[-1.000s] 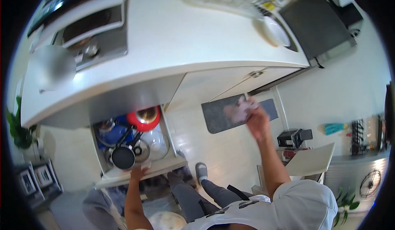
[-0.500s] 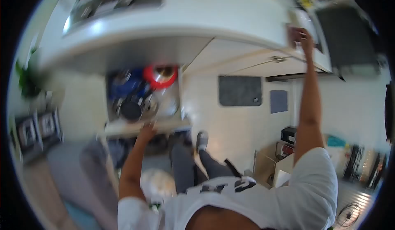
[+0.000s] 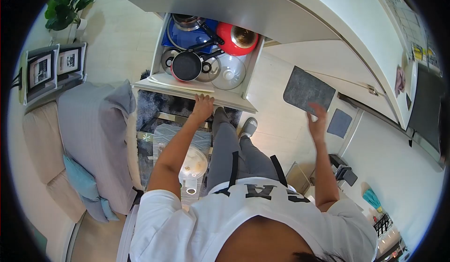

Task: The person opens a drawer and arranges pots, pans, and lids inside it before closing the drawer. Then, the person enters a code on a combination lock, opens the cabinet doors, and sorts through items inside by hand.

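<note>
Pale smooth floor (image 3: 269, 86) around | upper middle: white pulled-out drawer (image 3: 236, 102), its round black pan (image 3: 186, 66) seemingly stacked to save room | our left hand (image 3: 203, 107) lies over the drawer's front edge, perhaps steadying it; we cannot tell its grip | right of centre: our right hand (image 3: 317, 117), empty, loosely curled

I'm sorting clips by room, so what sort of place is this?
Probably a home kitchen opening onto a living area: a pulled-out drawer holds a black pan and glass lid, with a sofa nearby.
</note>
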Demonstrator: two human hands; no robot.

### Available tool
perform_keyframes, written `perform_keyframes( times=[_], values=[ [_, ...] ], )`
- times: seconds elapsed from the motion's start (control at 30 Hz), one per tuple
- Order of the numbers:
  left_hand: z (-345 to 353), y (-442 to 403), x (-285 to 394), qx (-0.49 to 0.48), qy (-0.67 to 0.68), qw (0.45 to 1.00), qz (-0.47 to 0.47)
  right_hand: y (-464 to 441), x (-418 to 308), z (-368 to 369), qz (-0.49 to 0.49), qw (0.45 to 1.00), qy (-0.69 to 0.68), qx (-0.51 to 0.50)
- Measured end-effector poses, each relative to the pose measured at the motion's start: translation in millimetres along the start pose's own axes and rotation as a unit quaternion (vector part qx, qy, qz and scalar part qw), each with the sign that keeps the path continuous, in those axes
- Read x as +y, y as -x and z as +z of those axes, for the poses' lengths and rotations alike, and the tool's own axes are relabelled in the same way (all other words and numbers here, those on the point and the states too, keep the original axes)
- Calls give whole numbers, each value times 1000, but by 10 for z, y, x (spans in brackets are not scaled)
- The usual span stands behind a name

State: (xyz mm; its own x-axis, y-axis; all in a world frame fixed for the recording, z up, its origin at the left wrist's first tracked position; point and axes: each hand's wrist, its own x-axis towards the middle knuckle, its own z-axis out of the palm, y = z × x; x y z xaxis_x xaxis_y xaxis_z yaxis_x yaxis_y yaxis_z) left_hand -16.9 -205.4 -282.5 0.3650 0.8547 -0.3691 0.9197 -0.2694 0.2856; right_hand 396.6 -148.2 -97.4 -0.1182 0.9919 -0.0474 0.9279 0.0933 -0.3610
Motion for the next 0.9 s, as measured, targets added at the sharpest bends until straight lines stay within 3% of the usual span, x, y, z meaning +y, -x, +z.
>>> perform_keyframes(
  times=[0.13,0.2,0.37,0.5,0.57,0.63,0.67,0.73,0.87,0.9],
  values=[
    [63,-69,-39,63,116,991,-12,-143,-623,998,28,983,-128,-125],
    [25,-139,-72,99,241,964,-48,-396,-840,1535,31,974,-138,-176],
    [65,-352,-300,119,265,950,-111,-1247,-1316,2990,-73,973,-116,-186],
    [279,-567,-569,191,213,947,-147,-1802,-1560,3987,-117,965,-93,-218],
    [428,-705,-759,222,184,945,-154,-1952,-1567,4363,-155,972,16,-174],
    [471,-830,-1026,82,8,984,-160,-2006,-1590,4586,-205,958,76,-184],
    [472,-869,-1137,77,9,984,-163,-2017,-1604,4652,-214,949,97,-211],
    [530,-1005,-1346,-122,-4,984,-130,-2011,-1561,4827,-225,946,99,-212],
    [829,-1143,-1599,-155,-17,983,-96,-1966,-1515,4857,-215,954,39,-203],
    [812,-1137,-1614,-129,-39,990,-50,-1947,-1511,4881,-210,956,36,-200]
  ],
)
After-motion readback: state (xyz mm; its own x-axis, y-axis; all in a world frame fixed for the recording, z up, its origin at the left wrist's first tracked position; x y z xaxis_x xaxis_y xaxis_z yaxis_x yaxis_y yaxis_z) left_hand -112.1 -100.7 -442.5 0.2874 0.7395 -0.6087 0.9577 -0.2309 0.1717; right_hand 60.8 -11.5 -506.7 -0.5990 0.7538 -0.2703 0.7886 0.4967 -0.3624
